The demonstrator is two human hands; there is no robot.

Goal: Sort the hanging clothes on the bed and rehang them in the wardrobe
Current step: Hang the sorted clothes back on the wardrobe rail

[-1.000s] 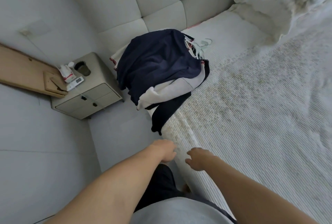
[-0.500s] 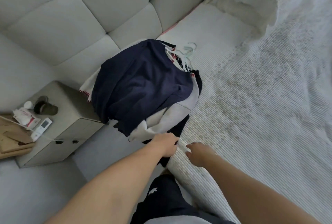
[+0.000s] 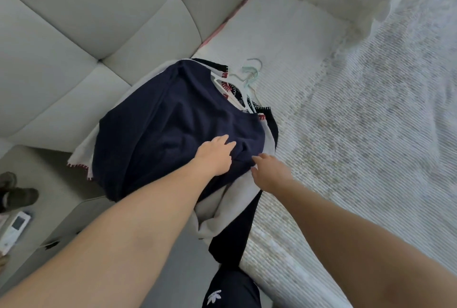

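Both arms are out over the corner of the bed (image 3: pixel 358 134), where the pile of clothes (image 3: pixel 173 129) sits heaped against the padded headboard (image 3: pixel 86 35), a navy garment (image 3: pixel 158 139) on top. The left hand (image 3: pixel 215 157) lies flat on that navy fabric, fingers straight and spread, palm down. The right hand (image 3: pixel 270 171) is at the pile's near edge, fingers loosely extended, fingertips at the seam where the navy cloth meets the pale grey garment (image 3: pixel 227 206) beneath; gripping nothing that shows. Pale hangers (image 3: pixel 247 78) poke out at the far end of the pile, hooks lying on the white cover. A black piece (image 3: pixel 235 233) dangles off the bed's edge. At left, a remote (image 3: pixel 14 228) rests on the nightstand (image 3: pixel 64 211).
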